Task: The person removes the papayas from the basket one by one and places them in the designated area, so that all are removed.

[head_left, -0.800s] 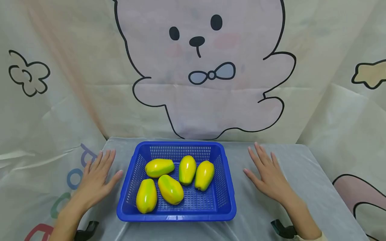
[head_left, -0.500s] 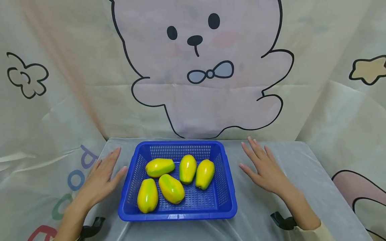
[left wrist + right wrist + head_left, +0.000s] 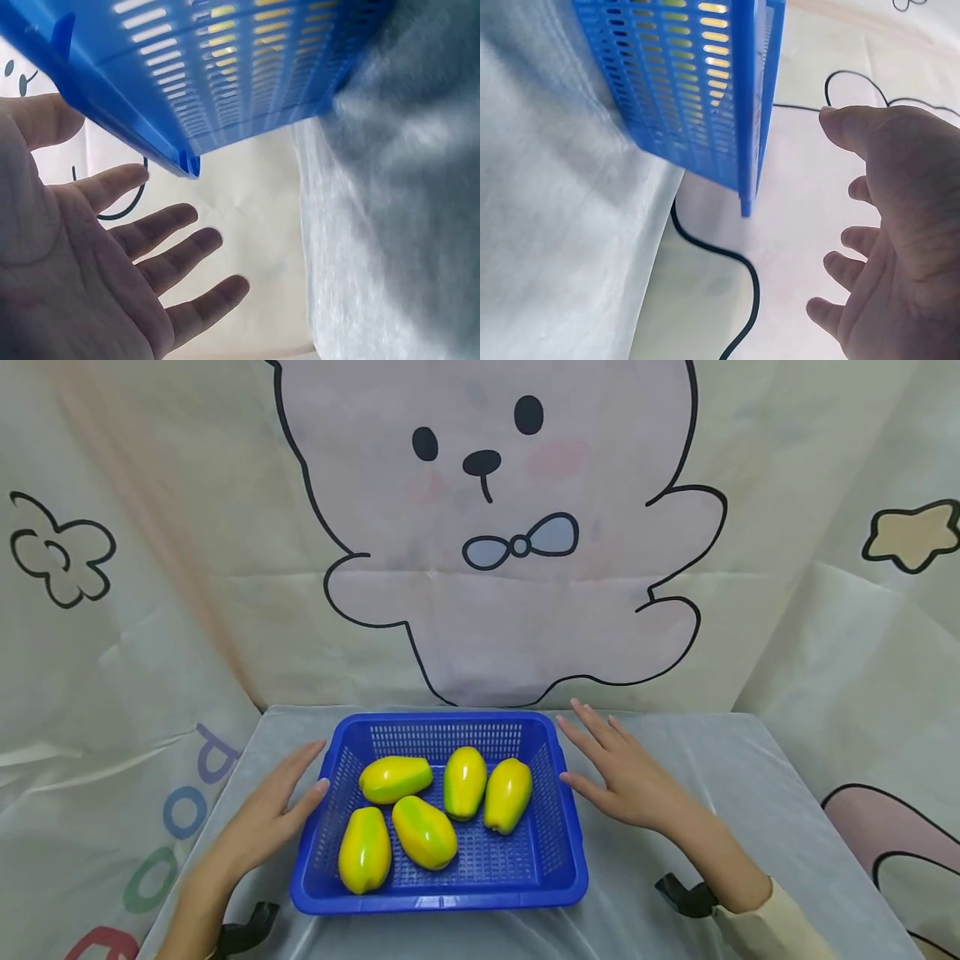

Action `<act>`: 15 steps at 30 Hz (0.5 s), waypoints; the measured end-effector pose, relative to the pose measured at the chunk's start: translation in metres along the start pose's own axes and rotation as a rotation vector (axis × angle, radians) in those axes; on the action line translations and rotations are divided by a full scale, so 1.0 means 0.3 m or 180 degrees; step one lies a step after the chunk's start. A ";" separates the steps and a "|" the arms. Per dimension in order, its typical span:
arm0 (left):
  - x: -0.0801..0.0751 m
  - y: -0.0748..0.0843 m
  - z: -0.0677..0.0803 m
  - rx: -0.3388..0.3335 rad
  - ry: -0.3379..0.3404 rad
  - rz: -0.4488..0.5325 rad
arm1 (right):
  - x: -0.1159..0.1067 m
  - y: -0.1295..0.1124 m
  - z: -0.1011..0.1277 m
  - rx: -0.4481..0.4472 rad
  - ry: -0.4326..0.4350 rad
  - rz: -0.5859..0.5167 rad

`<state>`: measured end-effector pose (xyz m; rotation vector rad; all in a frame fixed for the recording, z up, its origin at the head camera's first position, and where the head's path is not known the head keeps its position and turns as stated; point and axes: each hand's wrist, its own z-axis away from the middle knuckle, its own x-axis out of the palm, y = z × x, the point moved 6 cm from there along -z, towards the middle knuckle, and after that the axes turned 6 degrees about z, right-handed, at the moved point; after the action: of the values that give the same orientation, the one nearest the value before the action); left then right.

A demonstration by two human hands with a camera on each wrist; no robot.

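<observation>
A blue plastic basket (image 3: 438, 903) with slotted walls stands on the table, and several yellow-green papayas (image 3: 425, 832) lie inside it. My left hand (image 3: 262, 817) is at the basket's left side, its thumb tip right at the rim, fingers spread and holding nothing. In the left wrist view the left palm (image 3: 71, 255) faces the slotted wall (image 3: 225, 67). My right hand (image 3: 622, 777) reaches toward the right rim with fingers extended, thumb tip beside the edge. The right wrist view shows that hand (image 3: 907, 225) apart from the basket wall (image 3: 682, 90), holding nothing.
A grey cloth covers the table (image 3: 675, 877). Behind it hangs a pale curtain (image 3: 480, 635) with a cartoon bear, and similar printed curtains stand at both sides. Black wrist straps (image 3: 251, 929) show on both arms.
Both hands have moved inward, the left to the right and the right to the left, coming up close to the basket's sides. The basket and papayas stay in place.
</observation>
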<state>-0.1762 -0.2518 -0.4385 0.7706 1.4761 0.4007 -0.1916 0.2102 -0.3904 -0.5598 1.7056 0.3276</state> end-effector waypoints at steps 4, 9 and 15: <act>0.018 0.003 -0.005 -0.0096 -0.0007 0.0031 | -0.002 -0.029 -0.033 -0.0129 -0.0097 0.0011; 0.032 0.015 -0.011 -0.0111 -0.0041 0.0106 | -0.003 -0.071 -0.068 -0.0266 -0.0217 -0.0047; 0.043 0.014 -0.019 -0.0081 -0.0005 0.0212 | -0.008 -0.112 -0.102 -0.0410 -0.0289 -0.0081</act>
<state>-0.1797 -0.2389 -0.4448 0.8013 1.4442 0.4684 -0.1990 0.1670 -0.3787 -0.6511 1.5964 0.4405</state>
